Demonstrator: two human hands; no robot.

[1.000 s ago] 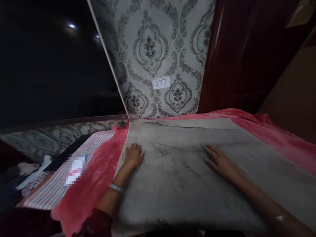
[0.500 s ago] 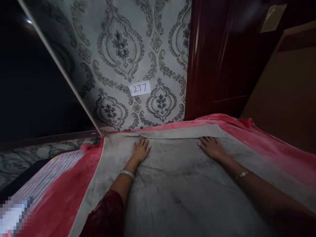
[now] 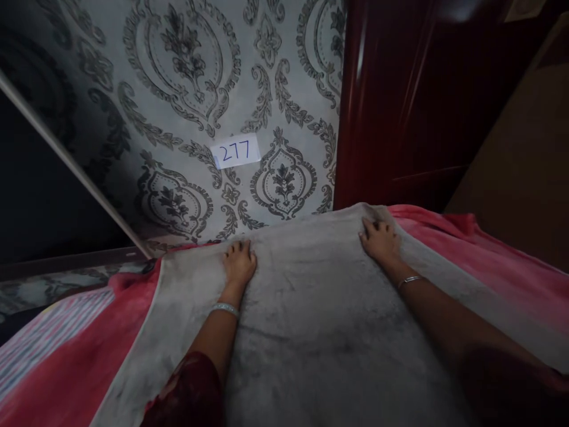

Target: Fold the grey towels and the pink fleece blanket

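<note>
A grey, mottled plush blanket lies spread before me, its far edge up against the wall. My left hand is at the far edge, left of the middle, with its fingers bent down into the cloth. Farther right, my right hand has its fingers curled on the blanket near the far right corner, where the cloth rises slightly. The fingertips of both hands are partly hidden in dark shadow.
Under the grey blanket is a pink-red blanket, showing on both sides. Striped cloth lies at the left. Behind stand a patterned wall with a label reading 277, a dark red wooden panel and a dark screen-like panel.
The folded-over strip at the grey blanket's far edge is now laid out toward the wall. Both hands have moved forward, and their fingers, flat before, have curled. The view has come closer.
</note>
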